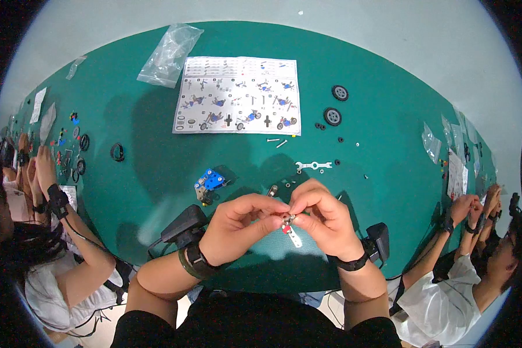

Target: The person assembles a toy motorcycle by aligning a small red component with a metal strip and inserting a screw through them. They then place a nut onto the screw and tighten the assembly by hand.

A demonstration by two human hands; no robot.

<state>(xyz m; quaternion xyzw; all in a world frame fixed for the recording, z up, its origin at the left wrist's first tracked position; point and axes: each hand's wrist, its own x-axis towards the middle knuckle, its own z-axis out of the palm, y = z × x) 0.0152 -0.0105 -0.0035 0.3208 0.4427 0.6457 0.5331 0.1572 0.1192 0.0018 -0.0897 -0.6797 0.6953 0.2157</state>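
My left hand (240, 226) and my right hand (325, 223) meet in front of me, both pinching a small metal assembly. A red piece (287, 229) and a light perforated strip (296, 239) stick out below the fingertips; the gripped part is mostly hidden. Just beyond the fingers lies a small dark metal piece (272, 190). Left of it, a blue and grey model part (212, 179) rests on the green table. Further right is a flat silver wrench (314, 166), with small nuts near it.
A printed instruction sheet (238, 98) lies ahead, beside a clear plastic bag (171, 55). Two wheels (332, 116) and small black rings are on the right. Two screws (281, 144) lie below the sheet. People work at both sides; a black tire (117, 152) sits at left.
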